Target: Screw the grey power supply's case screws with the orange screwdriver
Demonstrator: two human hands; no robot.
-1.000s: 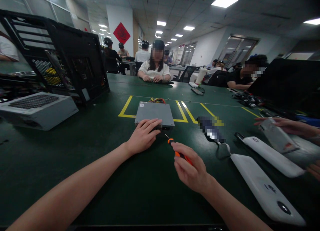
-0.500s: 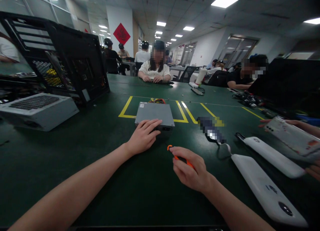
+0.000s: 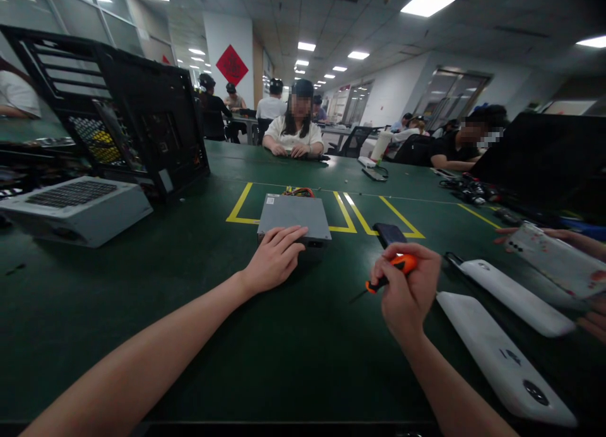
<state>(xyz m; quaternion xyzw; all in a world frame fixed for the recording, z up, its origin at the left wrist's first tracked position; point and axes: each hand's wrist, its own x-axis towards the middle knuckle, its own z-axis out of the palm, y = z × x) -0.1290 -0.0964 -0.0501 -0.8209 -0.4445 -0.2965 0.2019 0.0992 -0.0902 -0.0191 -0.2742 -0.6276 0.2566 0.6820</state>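
A grey computer power supply (image 3: pixel 296 213) with a bundle of coloured wires at its back sits on the green table. My left hand (image 3: pixel 279 254) lies over its near edge, fingers stretched out flat on the top and the thumb hidden from sight. To the right, clear of the power supply, my right hand (image 3: pixel 409 285) is closed round an orange and black screwdriver (image 3: pixel 401 263). Its thin shaft points down and to the left, above the bare table top.
At left stand an open black computer case (image 3: pixel 165 127) and a second power supply (image 3: pixel 89 213). Beyond my right hand lie a dark phone (image 3: pixel 388 233) and two white power banks (image 3: pixel 506 358). Another person's hands hold a phone (image 3: pixel 558 260) at far right. Yellow tape (image 3: pixel 241 203) marks the table.
My right hand has moved right and slightly up, and its grip has turned so the screwdriver's shaft now shows, pointing down-left. My left hand has stayed on the power supply.
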